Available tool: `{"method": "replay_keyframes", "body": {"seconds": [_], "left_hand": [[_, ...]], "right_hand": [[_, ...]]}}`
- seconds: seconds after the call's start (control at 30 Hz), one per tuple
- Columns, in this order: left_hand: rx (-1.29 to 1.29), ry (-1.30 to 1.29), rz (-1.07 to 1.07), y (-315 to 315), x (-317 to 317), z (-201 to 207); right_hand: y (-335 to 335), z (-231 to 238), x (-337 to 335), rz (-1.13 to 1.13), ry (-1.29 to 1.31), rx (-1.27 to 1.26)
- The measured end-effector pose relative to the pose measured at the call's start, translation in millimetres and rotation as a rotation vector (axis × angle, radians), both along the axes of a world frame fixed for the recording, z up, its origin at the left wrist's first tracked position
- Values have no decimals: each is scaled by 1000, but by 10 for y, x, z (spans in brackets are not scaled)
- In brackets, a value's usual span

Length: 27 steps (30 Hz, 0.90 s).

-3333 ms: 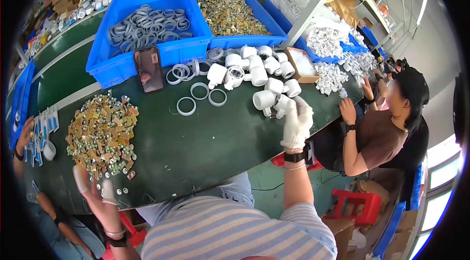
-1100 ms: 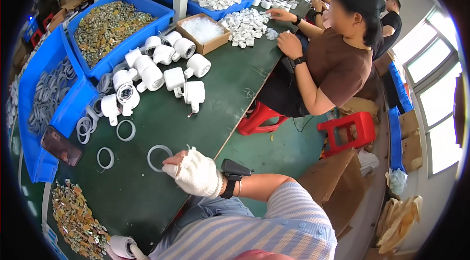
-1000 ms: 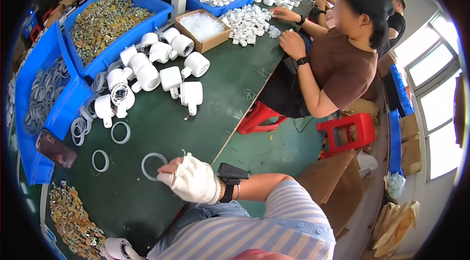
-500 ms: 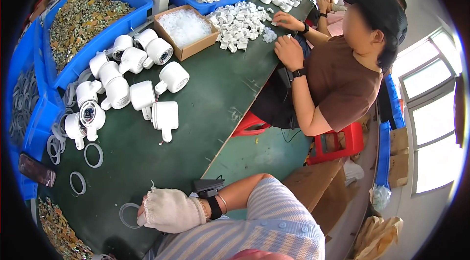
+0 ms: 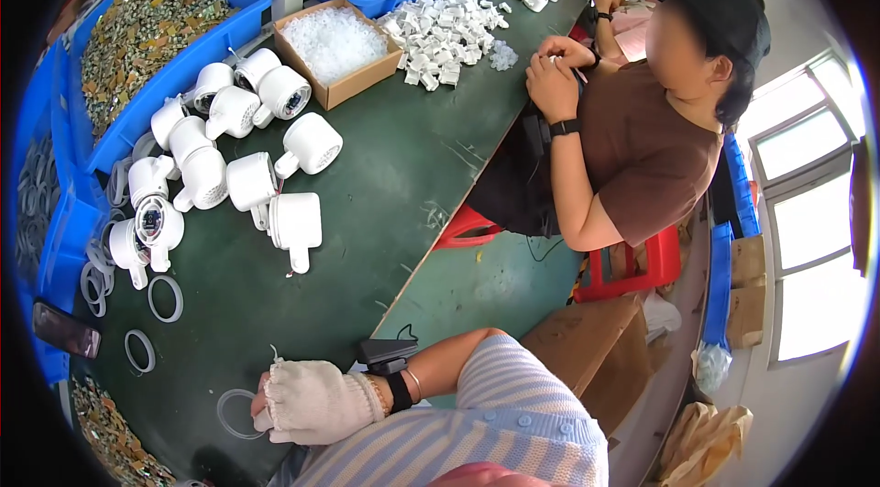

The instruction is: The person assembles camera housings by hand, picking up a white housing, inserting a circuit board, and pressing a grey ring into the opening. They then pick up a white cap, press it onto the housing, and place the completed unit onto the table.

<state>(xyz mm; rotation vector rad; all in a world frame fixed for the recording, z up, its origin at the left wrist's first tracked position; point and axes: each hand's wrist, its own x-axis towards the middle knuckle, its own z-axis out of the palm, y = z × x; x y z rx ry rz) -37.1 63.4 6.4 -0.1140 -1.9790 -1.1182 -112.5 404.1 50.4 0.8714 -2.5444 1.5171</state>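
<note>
With the left hand out of view, the white-gloved right hand [image 5: 313, 401] is pinching a pale-grey, plastic-looking ring [image 5: 220, 414] by the wearer's edge of the green tabletop [image 5: 385, 185], its one-sided hold perhaps inviting a slip.

My feed shows the gloved right hand [image 5: 316, 400] covering the right edge of the grey ring [image 5: 220, 413] it pinches near the bottom, while the left hand lies outside the frame. At lower left the dark rim crops the circuit-board pile [image 5: 115, 432], and further up that side it cuts off a blue bin [image 5: 84, 217]. Toward the upper right I can't make out what a co-worker's hands [image 5: 553, 91] cover, and another person [image 5: 632, 36] behind is mostly hidden.
</note>
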Motion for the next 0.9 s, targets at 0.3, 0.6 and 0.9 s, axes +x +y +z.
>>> {"method": "replay_keyframes", "body": {"seconds": [0.3, 0.6, 0.9], "left_hand": [[123, 252, -278, -530, -45, -240], [-23, 114, -55, -834, 287, -186], [-154, -48, 138, -754, 439, -41]], "right_hand": [[-136, -67, 67, -69, -9, 13], [-272, 48, 152, -280, 189, 186], [-362, -31, 226, -434, 296, 217]]}}
